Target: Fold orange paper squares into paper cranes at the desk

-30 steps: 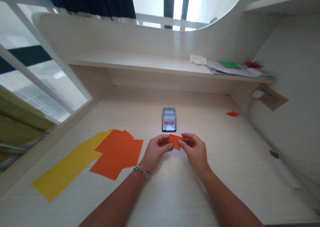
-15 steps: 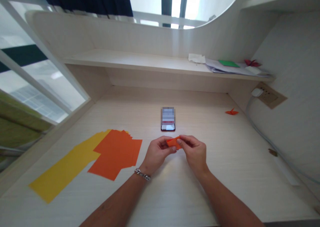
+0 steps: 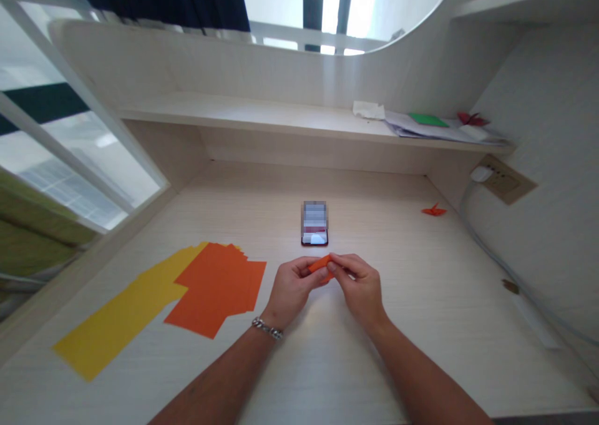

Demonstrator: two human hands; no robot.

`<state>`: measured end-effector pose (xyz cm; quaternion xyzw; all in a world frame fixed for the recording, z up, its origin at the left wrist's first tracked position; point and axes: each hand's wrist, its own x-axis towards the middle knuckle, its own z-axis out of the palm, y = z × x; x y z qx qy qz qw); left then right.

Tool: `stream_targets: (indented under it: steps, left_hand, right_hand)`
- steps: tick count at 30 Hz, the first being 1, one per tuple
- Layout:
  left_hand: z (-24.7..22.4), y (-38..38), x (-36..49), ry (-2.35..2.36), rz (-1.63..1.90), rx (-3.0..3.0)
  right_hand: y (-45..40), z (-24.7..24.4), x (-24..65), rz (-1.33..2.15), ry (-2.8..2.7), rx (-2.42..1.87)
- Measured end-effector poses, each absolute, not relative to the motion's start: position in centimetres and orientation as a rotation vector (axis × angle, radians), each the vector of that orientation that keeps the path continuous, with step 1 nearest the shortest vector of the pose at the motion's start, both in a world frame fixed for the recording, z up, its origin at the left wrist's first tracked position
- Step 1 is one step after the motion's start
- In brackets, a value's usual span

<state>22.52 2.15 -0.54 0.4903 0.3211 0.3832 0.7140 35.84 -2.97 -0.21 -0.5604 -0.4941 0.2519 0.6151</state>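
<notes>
A small folded piece of orange paper (image 3: 320,264) is held between both hands, above the desk and just in front of the phone (image 3: 314,224). My left hand (image 3: 291,288) pinches its left side with thumb and fingers; a chain bracelet circles that wrist. On the other side my right hand (image 3: 359,284) grips the paper's right end between thumb and forefinger. The fingers cover much of the paper, so its full folded shape is hidden. To the left lie fanned orange sheets (image 3: 218,288), partly over fanned yellow sheets (image 3: 119,316).
A folded orange paper crane (image 3: 434,210) sits at the desk's right. Papers, a green square (image 3: 428,120) and a red folded paper piece (image 3: 472,119) rest on the shelf (image 3: 262,116). A cable (image 3: 496,256) runs down the right wall from a socket (image 3: 508,178).
My right hand has shifted slightly left, and its fingers have closed over the paper's right end. The orange paper shows narrower and more tilted. My left hand has barely moved.
</notes>
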Motion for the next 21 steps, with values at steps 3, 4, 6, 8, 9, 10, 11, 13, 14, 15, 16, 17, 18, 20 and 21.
stream_targets:
  steps: [3,4,6,8,9,10,11,13,14,15,16,17,18,20,21]
  left_hand:
    - [-0.45,2.15,22.51,0.719,0.853,1.102]
    - [-0.43,2.13,22.50,0.726,0.851,1.112]
    - [-0.44,2.09,22.46,0.740,0.851,1.140]
    - [-0.48,2.04,22.43,0.746,0.854,1.170]
    - [-0.50,2.02,22.41,0.747,0.858,1.181]
    - [-0.51,1.99,22.40,0.751,0.864,1.189]
    - [-0.50,1.97,22.40,0.756,0.872,1.196]
    - [-0.42,1.92,22.41,0.769,0.887,1.213]
    - [-0.35,1.90,22.43,0.775,0.894,1.223]
    - [-0.27,1.88,22.45,0.780,0.899,1.233]
    - [-0.18,1.86,22.47,0.783,0.900,1.240]
    - [-0.09,1.85,22.49,0.782,0.899,1.242]
    - [0.01,1.84,22.51,0.779,0.896,1.241]
    - [0.18,1.82,22.54,0.771,0.891,1.232]
    - [0.25,1.82,22.54,0.764,0.888,1.226]
  right_hand:
    - [-2.94,-0.27,35.74,0.637,-1.087,-1.289]
    - [-2.91,-0.31,35.73,0.653,-1.067,-1.293]
    - [-2.85,-0.39,35.75,0.668,-1.041,-1.305]
    - [-2.82,-0.45,35.77,0.669,-1.036,-1.312]
    - [-2.81,-0.49,35.78,0.672,-1.035,-1.313]
    - [-2.80,-0.54,35.78,0.677,-1.029,-1.314]
    - [-2.79,-0.60,35.78,0.685,-1.015,-1.314]
    - [-2.77,-0.74,35.77,0.699,-0.977,-1.312]
    - [-2.77,-0.79,35.76,0.700,-0.963,-1.309]
    - [-2.77,-0.80,35.76,0.697,-0.959,-1.303]
    - [-2.78,-0.78,35.75,0.690,-0.965,-1.296]
    - [-2.80,-0.72,35.75,0.679,-0.980,-1.290]
    - [-2.83,-0.62,35.74,0.665,-0.998,-1.284]
    - [-2.89,-0.39,35.76,0.639,-1.031,-1.274]
    - [-2.91,-0.30,35.78,0.627,-1.044,-1.270]
